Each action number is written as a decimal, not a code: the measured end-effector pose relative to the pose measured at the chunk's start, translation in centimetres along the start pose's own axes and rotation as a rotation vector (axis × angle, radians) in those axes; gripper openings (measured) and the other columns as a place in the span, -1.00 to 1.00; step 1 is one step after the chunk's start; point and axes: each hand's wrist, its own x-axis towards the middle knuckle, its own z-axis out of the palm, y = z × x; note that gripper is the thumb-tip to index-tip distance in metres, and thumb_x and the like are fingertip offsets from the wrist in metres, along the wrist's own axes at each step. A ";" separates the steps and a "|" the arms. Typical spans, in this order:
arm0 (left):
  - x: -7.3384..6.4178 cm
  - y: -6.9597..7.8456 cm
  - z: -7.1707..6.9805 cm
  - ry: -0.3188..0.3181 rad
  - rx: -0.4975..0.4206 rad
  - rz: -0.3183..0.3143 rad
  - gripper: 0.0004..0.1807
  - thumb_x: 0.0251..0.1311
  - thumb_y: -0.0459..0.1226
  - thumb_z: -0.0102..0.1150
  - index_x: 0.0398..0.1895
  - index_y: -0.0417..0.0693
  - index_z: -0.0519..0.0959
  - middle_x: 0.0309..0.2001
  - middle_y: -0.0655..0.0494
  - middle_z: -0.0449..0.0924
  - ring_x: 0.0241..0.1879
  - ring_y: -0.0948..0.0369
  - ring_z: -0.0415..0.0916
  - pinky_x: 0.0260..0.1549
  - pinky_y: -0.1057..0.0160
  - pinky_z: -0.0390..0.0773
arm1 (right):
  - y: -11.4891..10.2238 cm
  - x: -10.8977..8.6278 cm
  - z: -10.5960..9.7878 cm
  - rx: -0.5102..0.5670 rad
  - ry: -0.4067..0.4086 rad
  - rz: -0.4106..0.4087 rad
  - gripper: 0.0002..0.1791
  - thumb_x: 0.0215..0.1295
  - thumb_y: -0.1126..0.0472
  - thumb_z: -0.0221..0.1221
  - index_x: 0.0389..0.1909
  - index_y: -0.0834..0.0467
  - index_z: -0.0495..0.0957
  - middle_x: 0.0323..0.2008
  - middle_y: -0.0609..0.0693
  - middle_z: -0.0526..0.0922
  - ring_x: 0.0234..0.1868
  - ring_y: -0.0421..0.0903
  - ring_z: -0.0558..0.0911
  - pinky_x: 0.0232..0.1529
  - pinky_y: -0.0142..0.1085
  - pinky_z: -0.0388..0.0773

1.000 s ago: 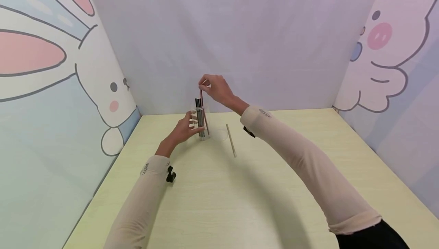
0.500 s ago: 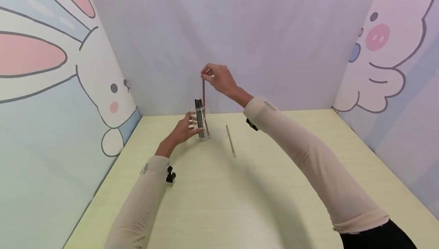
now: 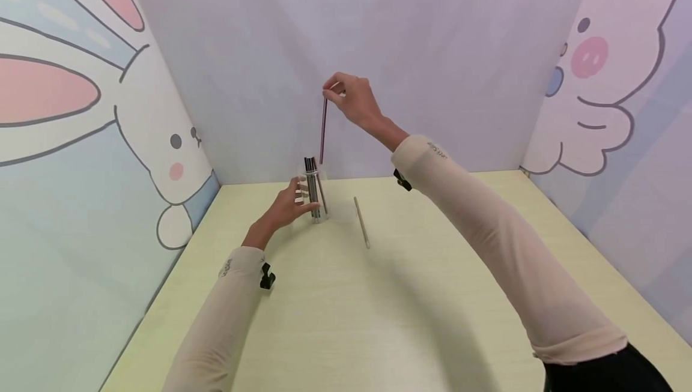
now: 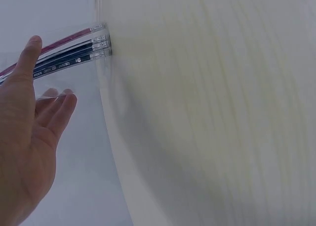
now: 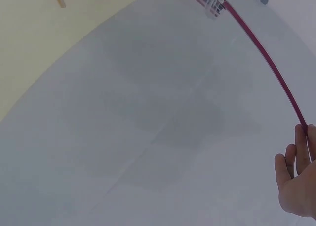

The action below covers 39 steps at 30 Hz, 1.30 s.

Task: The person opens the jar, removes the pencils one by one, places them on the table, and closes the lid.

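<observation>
My left hand (image 3: 286, 205) is curled round a clear plastic holder (image 3: 326, 214) standing near the table's back edge. Inside stand several dark pencils (image 4: 61, 63) and, leaning beside them, a dark red one. Thumb and fingers lie on either side of the holder in the left wrist view. Raised above it, my right hand (image 3: 357, 101) pinches another dark red pencil (image 3: 323, 131) by its upper end. That pencil hangs nearly upright, its lower end just above the holder's rim (image 5: 216, 2).
A light-coloured pencil (image 3: 361, 222) lies on the pale wooden table (image 3: 335, 314), right of the holder. A plain pale cloth wall (image 3: 432, 80) rises behind the table. Side walls with cartoon animals (image 3: 173, 122) stand left and right.
My right hand has risen and shifted slightly right, drawing the red pencil up out of the holder. My left hand has stayed at the holder.
</observation>
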 end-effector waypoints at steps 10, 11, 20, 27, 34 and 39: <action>-0.2 0.1 -0.3 -0.001 0.014 -0.005 -0.03 0.33 -0.11 0.42 0.59 -0.06 -0.01 0.37 -0.23 0.38 0.41 -0.19 0.38 0.34 -0.01 0.55 | -0.2 0.8 -1.5 0.058 0.088 0.020 -0.78 0.52 0.14 0.25 0.04 0.14 0.72 -0.06 0.02 0.80 -0.06 -0.17 0.72 -0.09 -0.44 0.61; -0.2 0.1 -0.3 -0.003 0.013 -0.007 -0.03 0.33 -0.11 0.42 0.59 -0.06 -0.02 0.37 -0.23 0.38 0.42 -0.19 0.37 0.34 0.00 0.55 | -0.1 0.8 -1.6 0.058 0.091 0.021 -0.77 0.52 0.14 0.25 0.04 0.14 0.72 -0.06 0.02 0.80 -0.06 -0.16 0.71 -0.08 -0.43 0.62; -0.4 0.3 -0.5 0.003 0.009 -0.016 -0.02 0.31 -0.09 0.43 0.59 -0.07 0.00 0.38 -0.25 0.36 0.42 -0.20 0.36 0.36 -0.03 0.53 | 2.1 -1.0 -1.0 0.044 0.044 0.072 -0.75 0.53 0.15 0.24 0.06 0.19 0.71 -0.08 0.07 0.79 -0.06 -0.09 0.72 -0.01 -0.24 0.68; -0.5 0.4 -0.4 -0.005 -0.003 -0.014 -0.03 0.32 -0.09 0.42 0.58 -0.09 0.00 0.37 -0.25 0.37 0.42 -0.21 0.36 0.35 -0.03 0.54 | 5.0 -3.5 0.2 0.069 -0.023 0.126 -0.75 0.53 0.17 0.23 0.04 0.22 0.71 -0.07 0.11 0.78 -0.06 -0.03 0.73 0.00 -0.14 0.70; -0.5 0.4 -0.7 0.000 -0.012 0.006 -0.05 0.32 -0.11 0.42 0.57 -0.11 0.01 0.36 -0.25 0.37 0.42 -0.22 0.36 0.35 -0.04 0.54 | 7.5 -5.8 1.1 0.049 -0.081 0.178 -0.75 0.52 0.19 0.24 0.04 0.25 0.71 -0.03 0.18 0.77 0.01 0.05 0.72 0.08 -0.06 0.69; -0.6 0.5 -0.8 0.000 -0.005 0.006 -0.04 0.33 -0.10 0.42 0.57 -0.09 0.00 0.37 -0.24 0.36 0.42 -0.21 0.35 0.35 -0.03 0.54 | 8.8 -7.7 1.7 0.045 -0.124 0.209 -0.76 0.52 0.20 0.24 0.01 0.26 0.72 -0.03 0.19 0.76 0.02 0.08 0.71 0.07 -0.04 0.69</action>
